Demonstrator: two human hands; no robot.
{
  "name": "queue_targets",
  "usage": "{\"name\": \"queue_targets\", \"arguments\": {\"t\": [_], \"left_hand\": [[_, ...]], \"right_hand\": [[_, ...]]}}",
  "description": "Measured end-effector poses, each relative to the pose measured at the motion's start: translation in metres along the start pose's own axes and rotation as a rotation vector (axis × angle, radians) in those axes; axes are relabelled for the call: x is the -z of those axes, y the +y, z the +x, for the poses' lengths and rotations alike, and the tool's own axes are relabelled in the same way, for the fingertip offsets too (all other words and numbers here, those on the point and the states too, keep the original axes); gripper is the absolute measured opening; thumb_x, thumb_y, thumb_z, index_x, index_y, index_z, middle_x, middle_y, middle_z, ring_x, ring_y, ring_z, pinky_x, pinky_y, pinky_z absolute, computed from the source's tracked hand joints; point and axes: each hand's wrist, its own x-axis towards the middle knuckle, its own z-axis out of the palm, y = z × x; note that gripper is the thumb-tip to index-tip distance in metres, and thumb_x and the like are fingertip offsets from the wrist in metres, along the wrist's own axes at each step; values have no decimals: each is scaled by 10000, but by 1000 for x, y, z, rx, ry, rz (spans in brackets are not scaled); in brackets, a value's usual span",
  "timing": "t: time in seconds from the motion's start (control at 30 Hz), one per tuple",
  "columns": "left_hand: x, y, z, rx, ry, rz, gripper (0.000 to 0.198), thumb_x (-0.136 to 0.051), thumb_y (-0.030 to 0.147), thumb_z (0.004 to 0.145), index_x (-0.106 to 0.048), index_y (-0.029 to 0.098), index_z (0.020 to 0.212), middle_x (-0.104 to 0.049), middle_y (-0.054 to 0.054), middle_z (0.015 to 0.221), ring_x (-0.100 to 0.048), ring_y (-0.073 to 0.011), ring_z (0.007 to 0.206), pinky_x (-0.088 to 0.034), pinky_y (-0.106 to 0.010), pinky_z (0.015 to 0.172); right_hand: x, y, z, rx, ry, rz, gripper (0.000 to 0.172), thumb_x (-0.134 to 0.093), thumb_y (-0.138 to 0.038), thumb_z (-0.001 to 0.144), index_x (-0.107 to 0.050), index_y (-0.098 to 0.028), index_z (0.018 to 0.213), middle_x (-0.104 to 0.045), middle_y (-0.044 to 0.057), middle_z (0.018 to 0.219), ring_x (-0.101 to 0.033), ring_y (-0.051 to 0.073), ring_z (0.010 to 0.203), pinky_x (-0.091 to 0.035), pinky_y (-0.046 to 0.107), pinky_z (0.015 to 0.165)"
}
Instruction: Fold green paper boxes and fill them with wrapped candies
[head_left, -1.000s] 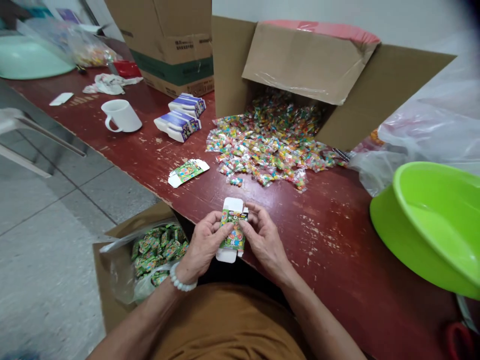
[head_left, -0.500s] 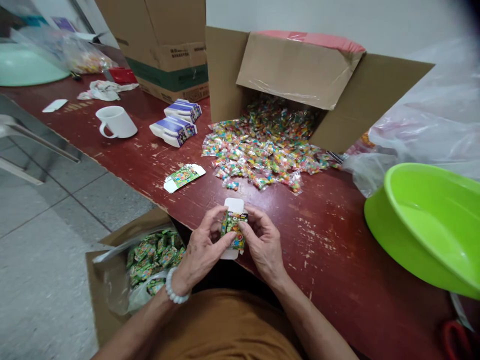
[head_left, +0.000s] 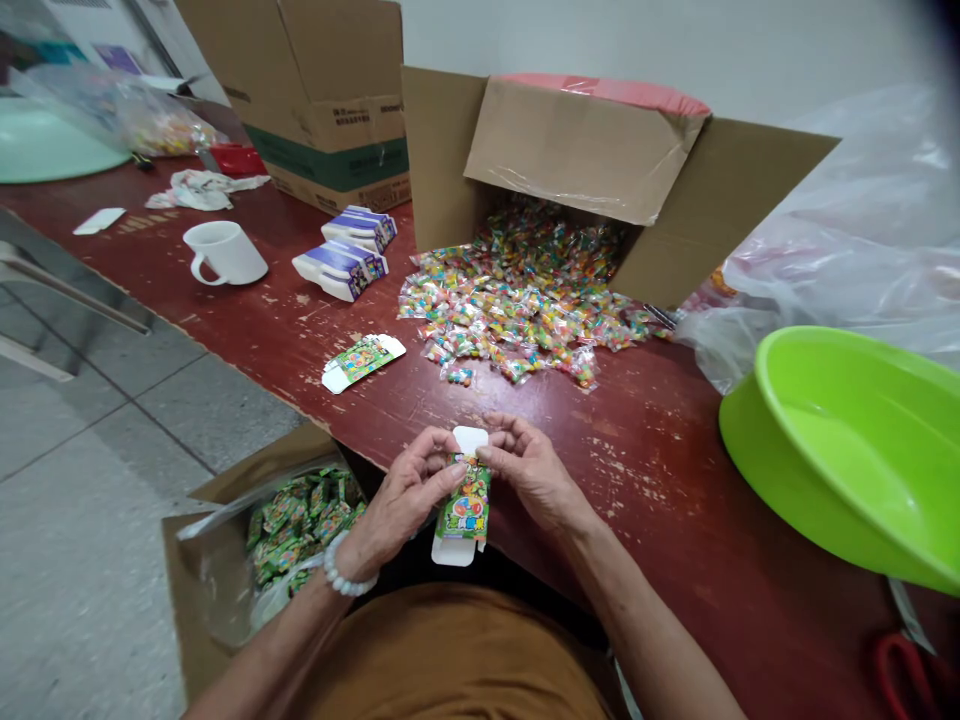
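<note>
Carton (head_left: 468,508), bright green, white-flapped

The dark red tabletop (head_left: 637,470) is worn through in pale scratches. Small clear candy packets (head_left: 510,310) are heaped on it, spilled from an open cardboard box (head_left: 577,150). A flattened green carton (head_left: 364,362) is laid near the front edge. Farther left, two purple-and-white stacks (head_left: 341,265), a white mug (head_left: 229,253), a crumpled cloth (head_left: 199,190) and a green-banded box (head_left: 337,155) are set down. A lime-green basin (head_left: 757,400) is placed at the right, near a blurred red-handled tool (head_left: 900,670).
</note>
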Motion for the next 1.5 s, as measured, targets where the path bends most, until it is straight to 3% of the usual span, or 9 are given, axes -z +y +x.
{"name": "queue_targets", "arguments": {"t": [0.2,0.4,0.8,0.93,1.07,1.2,1.27,1.37,1.5], "left_hand": [[-3,-3,-1,-21,112,-96,413,-792,309,803,-491,244,1078,-662,40,793,-612,-94,675,-493,-176,623],[-12,-5,-5,308,-34,-256,507,-587,602,885,-523,205,1194,-680,-51,810,-667,-191,525,-536,-287,465],[-11,-17,-1,169,69,60,695,-374,703,929,-672,107,1127,-667,-63,674,-579,-125,444,-473,-222,454],[-10,-17,-1,169,83,15,664,-430,686,920,-646,124,1199,-680,-64,719,-569,-118,429,-445,-213,418],[-14,-15,-1,186,90,-65,657,-462,678,911,-573,174,1317,-672,-45,732,-571,-126,413,-428,-210,380],[-16,-15,1,197,84,-147,583,-545,615,904,-490,249,1354,-669,-12,790,-591,-127,445,-461,-219,409],[-14,-13,3,208,81,-207,500,-633,532,886,-508,259,1287,-683,-16,880,-651,-137,578,-521,-231,523],[-7,-9,5,195,102,-208,398,-728,426,840,-583,216,1147,-688,-33,950,-664,-142,752,-544,-240,680],[11,-3,5,142,194,-30,403,-832,374,713,-626,180,1001,-666,-12,827,-623,-149,702,-525,-252,657]], "right_hand": [[-1,3,-8,315,7,-382,106,-711,-305,835,-718,-203,808,-674,19,799,-596,158,745,-463,286,712],[-2,2,-14,498,-8,-612,130,-635,-317,903,-723,-223,887,-669,33,820,-621,172,744,-486,298,678],[-8,-11,-2,-8,-113,-136,336,-823,-454,720,-656,-171,790,-692,8,650,-619,138,433,-481,244,424],[-8,-13,-8,64,-138,-218,284,-775,-445,780,-677,-180,818,-716,29,739,-630,145,475,-499,274,468],[-11,-12,-18,309,-197,-509,177,-635,-376,914,-704,-224,854,-726,62,1026,-662,175,802,-532,326,728],[-2,-13,-3,439,-209,-782,123,-632,-324,911,-709,-232,885,-673,35,911,-614,175,839,-488,304,764],[12,-20,19,445,-137,-815,202,-582,-348,939,-704,-218,843,-662,25,844,-609,173,803,-474,293,747],[34,-33,61,540,230,-972,206,-562,-329,934,-712,-198,989,-686,72,983,-614,218,893,-465,327,800],[45,-39,101,461,322,-1417,460,-704,-349,850,-628,-196,1277,-639,145,1253,-540,319,1114,-413,433,931]]}}
